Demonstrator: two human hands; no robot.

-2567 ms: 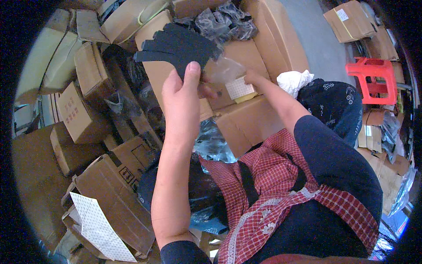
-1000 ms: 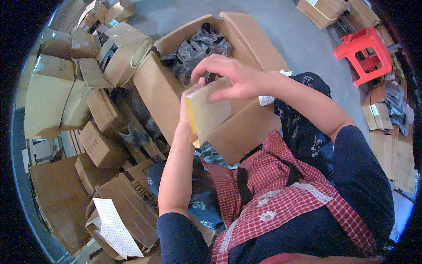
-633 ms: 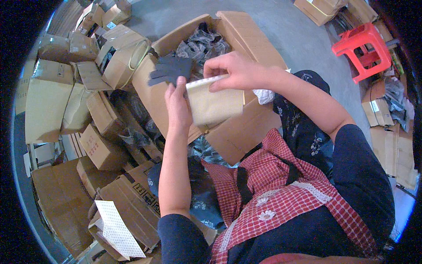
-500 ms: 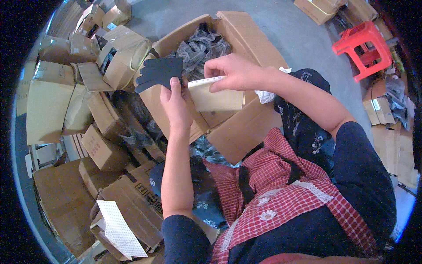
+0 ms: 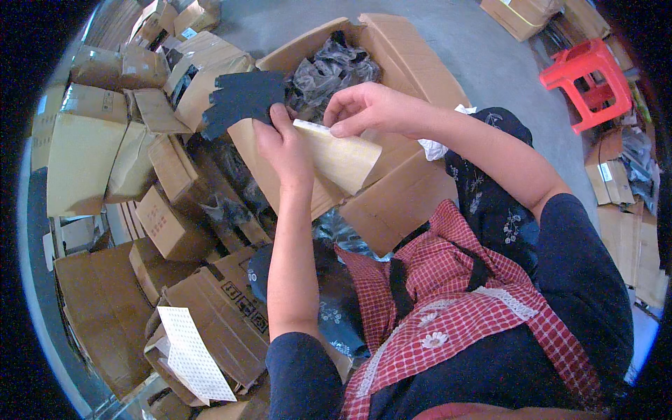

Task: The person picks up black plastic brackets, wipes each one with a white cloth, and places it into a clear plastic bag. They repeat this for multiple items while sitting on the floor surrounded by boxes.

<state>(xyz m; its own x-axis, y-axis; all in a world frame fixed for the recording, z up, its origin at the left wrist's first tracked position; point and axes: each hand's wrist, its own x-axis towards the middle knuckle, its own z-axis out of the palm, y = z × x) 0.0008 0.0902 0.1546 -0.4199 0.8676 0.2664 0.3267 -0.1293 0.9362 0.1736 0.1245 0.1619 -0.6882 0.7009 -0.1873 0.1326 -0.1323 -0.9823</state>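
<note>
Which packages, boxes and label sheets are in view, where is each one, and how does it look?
Tan flat paper envelope: held by both hands at centre, white strip along its top edge.
Dark flat glove-shaped piece: at the left hand.
Large open brown cardboard box: behind the hands, full of dark plastic-wrapped bundles.
White dotted sheet: lower left, on a brown carton.
Small brown cartons: piled at left.

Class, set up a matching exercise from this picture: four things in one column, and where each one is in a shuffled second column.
Things:
1. dark flat glove-shaped piece
2. tan paper bag
3. red plastic stool
4. white dotted sheet

Places:
A. on the grey floor, upper right
B. held in the left hand
C. on a brown box, lower left
D. pinched at its top by the right hand

Pairs: 1-B, 2-D, 3-A, 4-C
</note>
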